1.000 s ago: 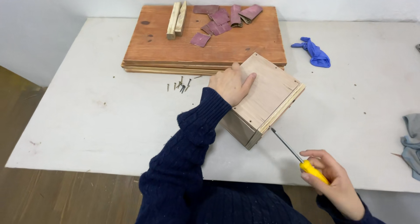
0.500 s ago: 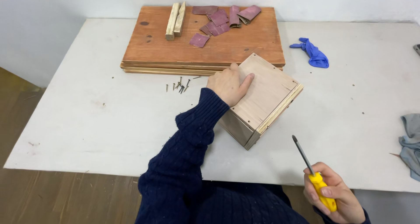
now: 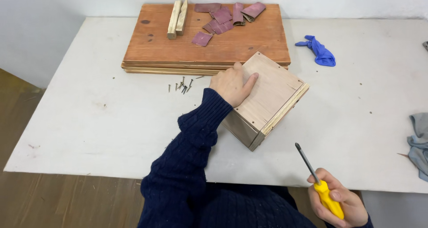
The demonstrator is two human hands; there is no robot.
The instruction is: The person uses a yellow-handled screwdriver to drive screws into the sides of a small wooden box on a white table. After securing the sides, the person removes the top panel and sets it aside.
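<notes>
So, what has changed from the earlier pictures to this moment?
The right hand has pulled the yellow-handled screwdriver back from the edge of the square wooden box toward the near table edge, tip now raised clear. The left hand stays flat on the box top. The box, the loose metal screws and the blue cloth lie as before.
</notes>
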